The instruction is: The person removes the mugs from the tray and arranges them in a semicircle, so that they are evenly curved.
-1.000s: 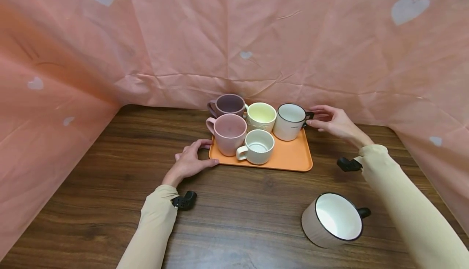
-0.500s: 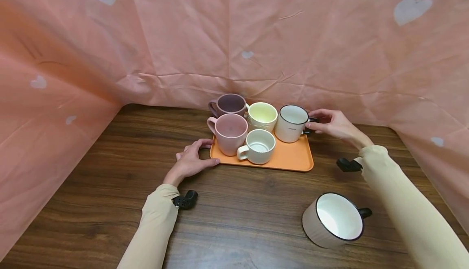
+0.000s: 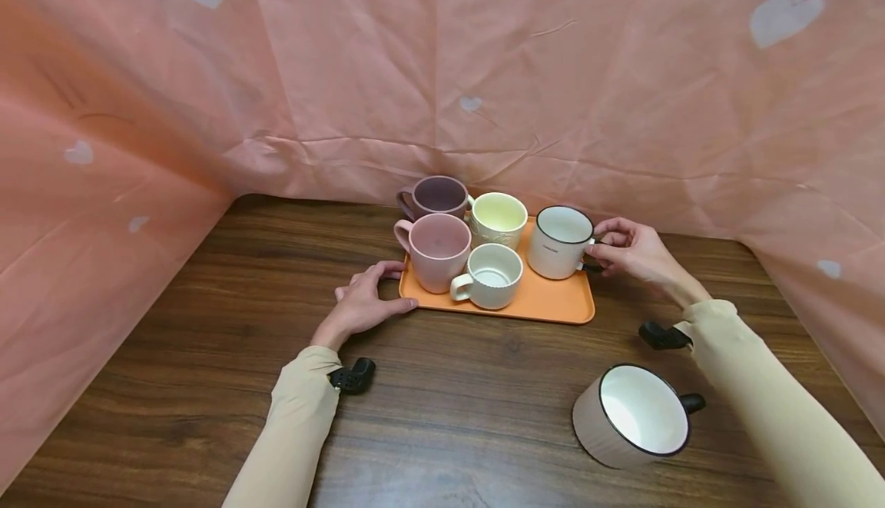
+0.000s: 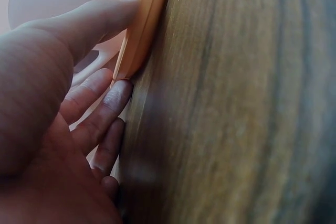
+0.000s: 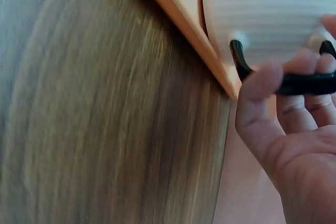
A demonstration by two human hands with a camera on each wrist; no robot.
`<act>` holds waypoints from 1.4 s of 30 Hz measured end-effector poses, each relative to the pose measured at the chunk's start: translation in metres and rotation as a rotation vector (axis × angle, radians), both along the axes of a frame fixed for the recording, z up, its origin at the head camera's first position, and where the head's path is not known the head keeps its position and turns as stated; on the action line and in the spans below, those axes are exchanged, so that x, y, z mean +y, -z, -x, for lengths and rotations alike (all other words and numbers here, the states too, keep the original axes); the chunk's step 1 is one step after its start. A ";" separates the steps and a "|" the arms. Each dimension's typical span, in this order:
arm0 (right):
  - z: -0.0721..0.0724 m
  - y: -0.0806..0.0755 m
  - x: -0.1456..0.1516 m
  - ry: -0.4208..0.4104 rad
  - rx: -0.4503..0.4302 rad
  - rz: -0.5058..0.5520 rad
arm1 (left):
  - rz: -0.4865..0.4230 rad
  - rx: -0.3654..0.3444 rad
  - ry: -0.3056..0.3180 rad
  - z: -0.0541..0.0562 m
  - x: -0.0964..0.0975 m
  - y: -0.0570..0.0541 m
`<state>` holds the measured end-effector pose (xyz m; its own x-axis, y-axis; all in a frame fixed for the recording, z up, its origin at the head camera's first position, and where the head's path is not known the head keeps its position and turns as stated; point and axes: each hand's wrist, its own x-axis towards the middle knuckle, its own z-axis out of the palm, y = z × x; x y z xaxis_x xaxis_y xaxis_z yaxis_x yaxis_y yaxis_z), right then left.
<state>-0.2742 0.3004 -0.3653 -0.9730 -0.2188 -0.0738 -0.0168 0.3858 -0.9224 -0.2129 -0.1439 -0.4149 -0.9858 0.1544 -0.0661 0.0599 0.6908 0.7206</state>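
My right hand (image 3: 639, 258) holds a white mug (image 3: 556, 256) with a black rim by its black handle (image 5: 310, 84); in the right wrist view the fingers curl round that handle. The mug is over the right part of an orange tray (image 3: 546, 304). At the tray's left end, my left hand (image 3: 362, 300) grips the front corner, thumb (image 4: 113, 17) against the front rim and fingertips (image 4: 118, 93) at the side. On the tray stand a purple mug (image 3: 415, 204), a pink mug (image 3: 437, 266), a pale yellow cup (image 3: 499, 233) and a small white cup (image 3: 492, 289).
A larger white mug (image 3: 608, 431) with a black rim and handle stands on the brown wooden table (image 3: 449, 400), front right, near the right sleeve (image 3: 774, 385). Pink cloth (image 3: 359, 70) with white hearts hangs behind and at both sides.
The white mug in my right hand has come nearer and slightly right, away from the yellow cup, turning a little. My left hand stays at the tray corner.
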 end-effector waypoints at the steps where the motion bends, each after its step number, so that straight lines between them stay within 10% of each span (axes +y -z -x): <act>1: -0.001 0.000 -0.001 0.006 -0.002 0.001 | 0.000 -0.001 0.001 0.000 0.000 0.000; 42: -0.044 -0.006 0.017 0.071 0.282 0.104 | -0.004 0.020 0.005 0.000 0.003 0.002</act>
<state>-0.2299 0.3175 -0.3589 -0.9651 -0.1414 0.2206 -0.2541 0.2989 -0.9198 -0.2125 -0.1409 -0.4165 -0.9861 0.1595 -0.0459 0.0777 0.6878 0.7217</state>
